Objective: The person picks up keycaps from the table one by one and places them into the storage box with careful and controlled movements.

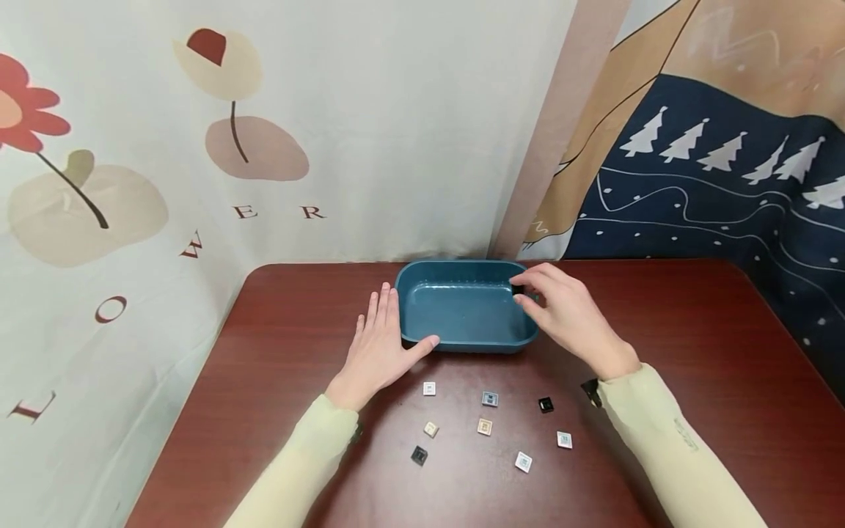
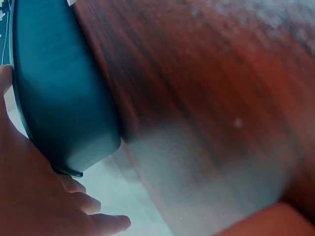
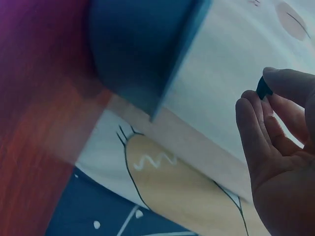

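A blue rectangular tub stands on the table. My left hand lies along its left end, fingers straight and thumb at the front rim; the left wrist view shows this hand against the tub's edge. Over the tub's right end, my right hand pinches a small black keycap. The right wrist view shows the keycap between thumb and fingertips, mostly covered. Several loose keycaps lie in front of the tub, among them a white one, a grey-blue one and a black one.
Nearer on the reddish-brown table are another black keycap, a beige keycap and a white keycap. Behind the table hang a pale flower-print curtain and a dark blue tree-print cloth.
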`<control>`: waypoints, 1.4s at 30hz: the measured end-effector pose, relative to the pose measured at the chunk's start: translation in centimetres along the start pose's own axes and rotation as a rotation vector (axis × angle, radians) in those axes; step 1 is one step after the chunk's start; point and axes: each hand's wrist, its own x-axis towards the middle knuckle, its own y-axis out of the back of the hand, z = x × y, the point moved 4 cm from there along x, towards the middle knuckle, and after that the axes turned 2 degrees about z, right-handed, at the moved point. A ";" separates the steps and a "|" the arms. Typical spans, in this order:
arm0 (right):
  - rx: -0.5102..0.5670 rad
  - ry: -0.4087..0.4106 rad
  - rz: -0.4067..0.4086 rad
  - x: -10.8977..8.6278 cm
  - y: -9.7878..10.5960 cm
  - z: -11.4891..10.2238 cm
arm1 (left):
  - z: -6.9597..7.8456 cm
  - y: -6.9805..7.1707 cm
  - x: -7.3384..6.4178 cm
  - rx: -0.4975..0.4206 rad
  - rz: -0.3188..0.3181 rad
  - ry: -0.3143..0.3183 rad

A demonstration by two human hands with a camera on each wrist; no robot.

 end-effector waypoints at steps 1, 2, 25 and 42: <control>-0.007 0.002 -0.021 0.3 -0.4 0.1 | 0.1 0.0 0.1 0.004 0.000 -0.001; -0.015 0.001 -0.040 0.6 -0.8 0.3 | 0.1 0.0 0.1 0.009 0.001 -0.002; -0.146 -0.021 -0.275 1.6 -5.1 0.5 | 0.9 -0.4 0.5 -0.021 -0.045 0.011; -0.150 -0.063 -0.011 -5.9 0.9 -0.4 | 0.3 0.1 0.1 -0.011 -0.036 0.017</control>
